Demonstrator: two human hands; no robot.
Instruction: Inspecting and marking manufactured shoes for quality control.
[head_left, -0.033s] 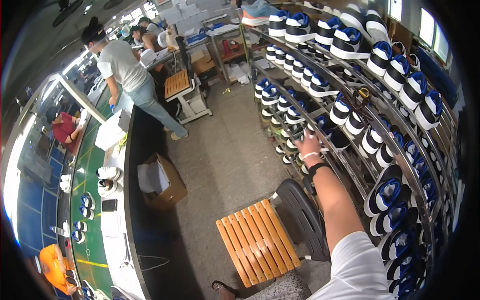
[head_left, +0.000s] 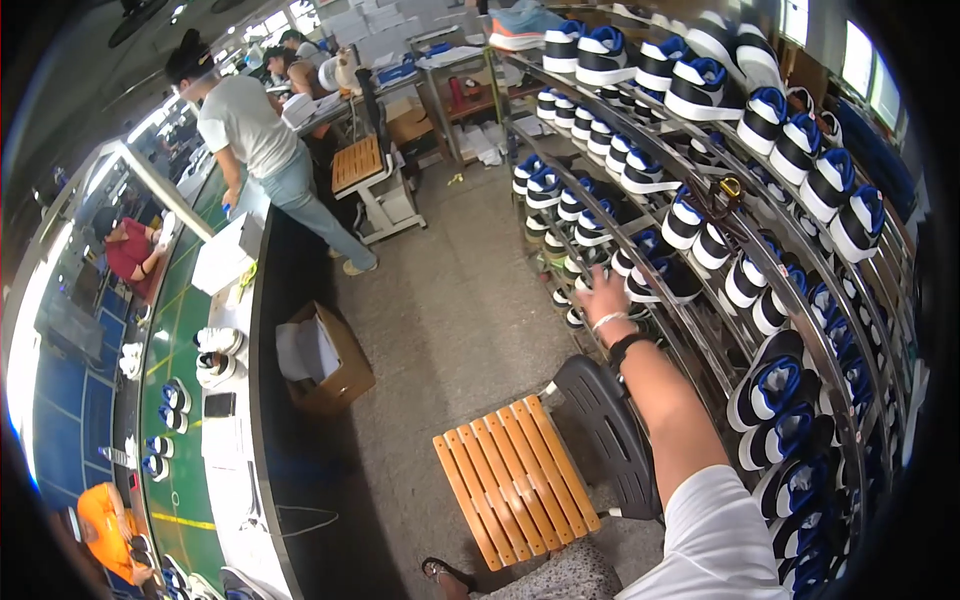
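Note:
My right hand (head_left: pixel 603 297) reaches forward from the lower right, over the lower tiers of a metal shoe rack (head_left: pixel 722 372). A light bracelet and a dark band circle its wrist. The fingers look parted and slightly blurred, and I make out nothing held in them. Just beside the fingers are black-and-white shoes (head_left: pixel 648 280) with blue linings. Whether the fingertips touch a shoe or the rack, I cannot tell. My left hand is out of view.
Below stands a slatted wooden stool (head_left: pixel 515 483) beside a black chair back (head_left: pixel 606 435). At left runs a green worktable (head_left: pixel 190 350) with shoes and a phone (head_left: pixel 220 405). An open cardboard box (head_left: pixel 345 365) sits on the floor. Several people work at left and behind.
My right hand has shifted slightly left and down beside the rack, and more of the shoes behind it shows. The view has moved a little.

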